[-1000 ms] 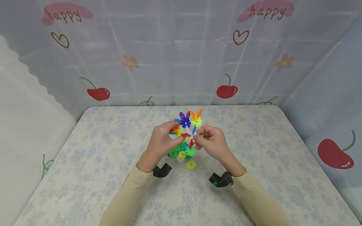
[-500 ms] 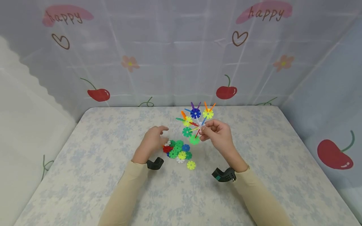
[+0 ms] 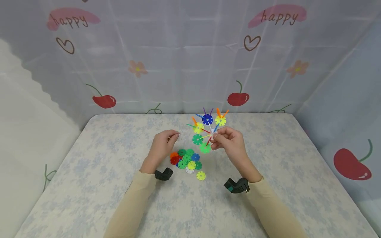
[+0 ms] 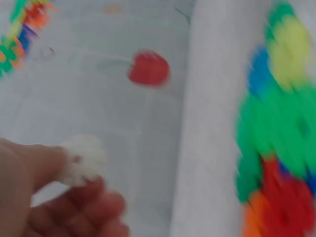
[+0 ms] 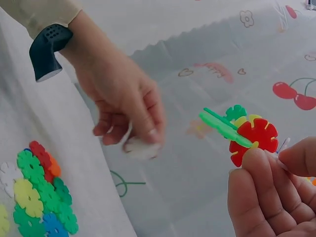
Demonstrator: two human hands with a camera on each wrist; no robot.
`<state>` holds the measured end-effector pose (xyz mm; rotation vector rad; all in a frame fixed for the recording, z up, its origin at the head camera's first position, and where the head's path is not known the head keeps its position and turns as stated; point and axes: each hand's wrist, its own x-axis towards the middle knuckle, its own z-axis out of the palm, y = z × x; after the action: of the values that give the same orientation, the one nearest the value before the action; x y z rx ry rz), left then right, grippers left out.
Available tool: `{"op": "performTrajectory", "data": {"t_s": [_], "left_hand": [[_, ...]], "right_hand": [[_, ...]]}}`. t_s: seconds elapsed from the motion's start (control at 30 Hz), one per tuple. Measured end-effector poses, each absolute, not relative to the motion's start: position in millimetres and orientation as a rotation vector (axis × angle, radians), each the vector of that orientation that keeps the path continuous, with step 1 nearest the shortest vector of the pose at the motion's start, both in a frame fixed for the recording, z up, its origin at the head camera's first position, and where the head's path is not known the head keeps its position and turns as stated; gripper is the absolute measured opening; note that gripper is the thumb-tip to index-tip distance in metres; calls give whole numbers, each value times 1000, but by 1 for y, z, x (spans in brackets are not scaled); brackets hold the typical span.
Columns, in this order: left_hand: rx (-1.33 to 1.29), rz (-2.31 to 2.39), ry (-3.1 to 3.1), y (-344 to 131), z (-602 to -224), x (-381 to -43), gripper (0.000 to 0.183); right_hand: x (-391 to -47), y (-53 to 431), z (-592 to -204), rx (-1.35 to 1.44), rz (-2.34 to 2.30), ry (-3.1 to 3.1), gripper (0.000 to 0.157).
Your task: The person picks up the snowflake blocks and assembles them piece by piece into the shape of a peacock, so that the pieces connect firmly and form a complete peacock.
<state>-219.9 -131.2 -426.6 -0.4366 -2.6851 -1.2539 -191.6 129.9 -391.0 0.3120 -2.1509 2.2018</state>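
My left hand [image 3: 162,143] pinches a white notched interlocking disc [image 4: 88,157] between thumb and fingers, raised beyond the pile. My right hand [image 3: 230,141] holds a joined cluster of coloured interlocking discs [image 3: 197,139] by a white disc at its hub. Spokes of red, yellow and blue discs, seen edge-on, spread from that hub, with dark blue, yellow and green discs farther out. In the right wrist view a red disc [image 5: 259,137] of the cluster shows just past my right fingertips. A gap separates the left hand's disc from the cluster.
A loose pile of discs [image 3: 186,158], mostly green with red, orange, blue, yellow and white ones, lies on the patterned tabletop [image 3: 104,185]. One yellow disc [image 3: 201,175] sits apart at its near side. A printed curtain [image 3: 184,59] hangs behind the table.
My left hand let go of the cluster, went down left to the pile, and now lifts a white disc from it. My right hand shifted slightly right with the cluster.
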Motion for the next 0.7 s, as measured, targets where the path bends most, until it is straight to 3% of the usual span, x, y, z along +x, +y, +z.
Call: {"op": "performTrajectory", "data": {"t_s": [0.1, 0.23, 0.43, 0.7], "left_hand": [[-517, -1483, -2351, -117, -413, -211, 20], [-614, -1620, -2066, -100, -402, -199, 16], [-602, -1592, -1970, -92, -399, -193, 11], [-633, -1395, -1993, -97, -401, -193, 10]], "right_hand": [[-191, 129, -393, 303, 2322, -2069, 9], [-189, 127, -394, 300, 2423, -1971, 18], [-185, 121, -395, 324, 2376, -2007, 6], [-183, 115, -394, 359, 2227, -2123, 12]]}}
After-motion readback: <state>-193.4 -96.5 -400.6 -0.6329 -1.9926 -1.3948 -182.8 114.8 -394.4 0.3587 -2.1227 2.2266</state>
